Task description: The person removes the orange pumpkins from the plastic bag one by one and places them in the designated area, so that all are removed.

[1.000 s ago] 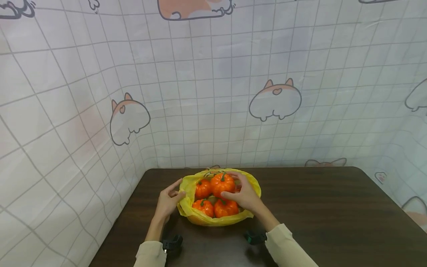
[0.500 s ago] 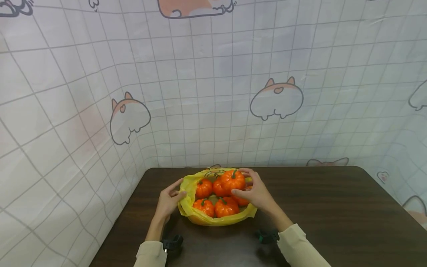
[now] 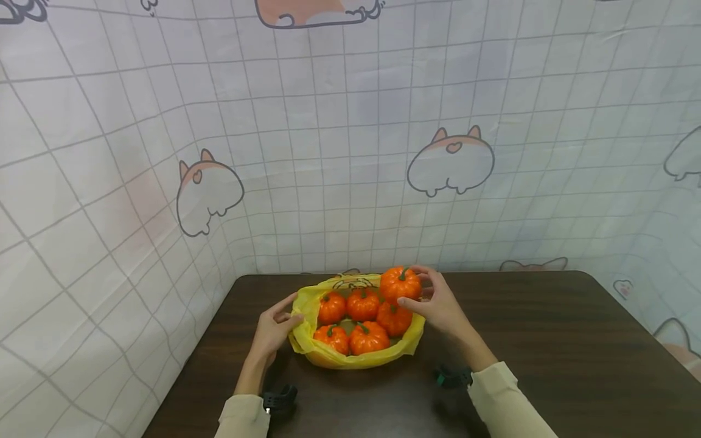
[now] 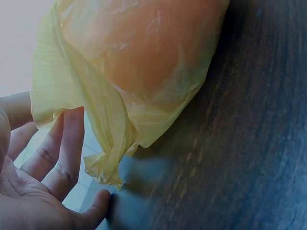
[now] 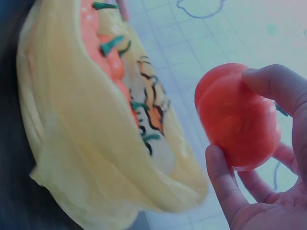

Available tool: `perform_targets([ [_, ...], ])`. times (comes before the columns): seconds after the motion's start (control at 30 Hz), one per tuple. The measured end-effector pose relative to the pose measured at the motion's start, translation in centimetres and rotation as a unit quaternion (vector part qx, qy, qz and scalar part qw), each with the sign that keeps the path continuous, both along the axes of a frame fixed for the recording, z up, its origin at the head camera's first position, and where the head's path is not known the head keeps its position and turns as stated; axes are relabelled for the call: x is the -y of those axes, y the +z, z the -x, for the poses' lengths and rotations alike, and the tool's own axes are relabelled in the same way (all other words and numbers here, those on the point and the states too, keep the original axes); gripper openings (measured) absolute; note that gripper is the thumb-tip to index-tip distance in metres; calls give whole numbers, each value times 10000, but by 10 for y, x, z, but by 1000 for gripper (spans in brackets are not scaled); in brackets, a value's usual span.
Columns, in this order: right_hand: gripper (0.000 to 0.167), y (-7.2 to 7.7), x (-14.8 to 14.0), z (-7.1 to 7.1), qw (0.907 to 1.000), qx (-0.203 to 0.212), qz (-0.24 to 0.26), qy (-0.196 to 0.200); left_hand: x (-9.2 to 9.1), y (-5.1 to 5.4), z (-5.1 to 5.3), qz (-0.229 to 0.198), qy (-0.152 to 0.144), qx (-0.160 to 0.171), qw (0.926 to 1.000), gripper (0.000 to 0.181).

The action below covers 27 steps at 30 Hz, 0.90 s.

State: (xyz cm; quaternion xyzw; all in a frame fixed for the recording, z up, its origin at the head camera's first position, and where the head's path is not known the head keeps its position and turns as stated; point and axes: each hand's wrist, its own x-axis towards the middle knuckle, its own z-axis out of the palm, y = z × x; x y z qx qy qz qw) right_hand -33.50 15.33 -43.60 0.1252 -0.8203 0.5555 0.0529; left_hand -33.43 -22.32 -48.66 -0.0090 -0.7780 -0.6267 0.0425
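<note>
Right hand (image 3: 439,304) holds one pumpkin (image 3: 400,284) over the rim of a yellow bag (image 3: 350,363)

Nearest are the two pale sleeves, left sleeve (image 3: 243,415) and right sleeve (image 3: 509,398), at the lower edge of the head view. A small black gadget sits at each wrist, one by the left (image 3: 280,398) and one by the right (image 3: 453,377).

Just beyond, the left hand (image 3: 272,331) pinches the left edge of the bag between thumb and fingers, its fingertips partly hidden by the thin plastic. The bag sits open on a dark brown table (image 3: 537,340), and five orange pumpkins (image 3: 369,338) with green stems rest inside it, two in front and three behind.

Above the bag's right rim, the right hand grips the pumpkin, thumb on one side and fingers on the other; the right wrist view shows it apart from the bag. Black drawn lines show on the bag's far inner side.

Behind the table hangs a white wall cloth (image 3: 328,231) with a grey grid and cartoon dogs (image 3: 451,165).
</note>
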Motion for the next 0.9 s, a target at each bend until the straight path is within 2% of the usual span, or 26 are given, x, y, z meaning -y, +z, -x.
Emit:
perform_targets([
  [0.37,81,5,-33,5,9993,107,133,-344,3,-3,4,-43,-67,130,9999,60],
  [0.7,83,3,-50,9,9984,222,43,-520,3,-1,1,-144,-172,156,9996,60],
  [0.83,81,-2,-57,12,9981,276,79,-537,2,-1,1,-185,-157,172,9996,60],
  [0.9,83,-12,-61,18,9979,258,47,-586,2,-1,2,-201,-150,175,9995,60],
])
